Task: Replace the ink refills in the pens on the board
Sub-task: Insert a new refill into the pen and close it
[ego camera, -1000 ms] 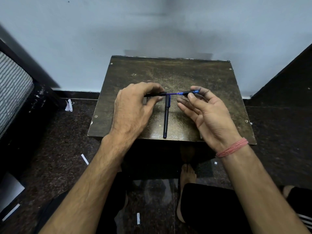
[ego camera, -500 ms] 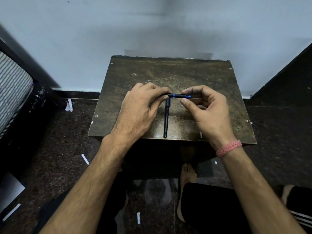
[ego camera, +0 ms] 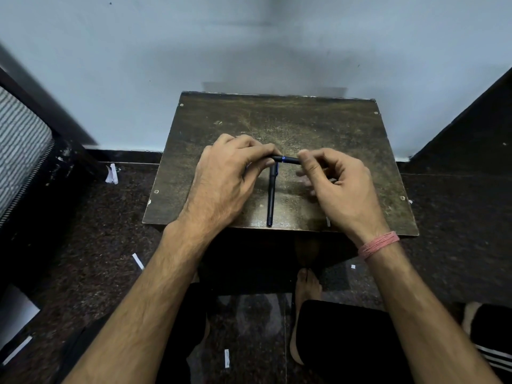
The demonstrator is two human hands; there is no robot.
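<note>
So the pen [ego camera: 285, 159] I'm working on sits crosswise above the middle of the board [ego camera: 318, 126], black barrel with a thin blue ring at the joint. My left hand [ego camera: 224, 181] has a narrow grip pinched on the end pointing to 9 o'clock, and my right hand [ego camera: 340, 187] is pinched on the end pointing to 3.

A second pen [ego camera: 271, 198] lies flat on the surface under it, running toward 6 o'clock, tip right at the near edge.

I'd guess the two halves are being closed up. Risks: pushing them together off-axis could bend the refill or jam the joint, and a stray wrist could knock that second pen off the edge.

No brand or writing I can make out anywhere.
</note>
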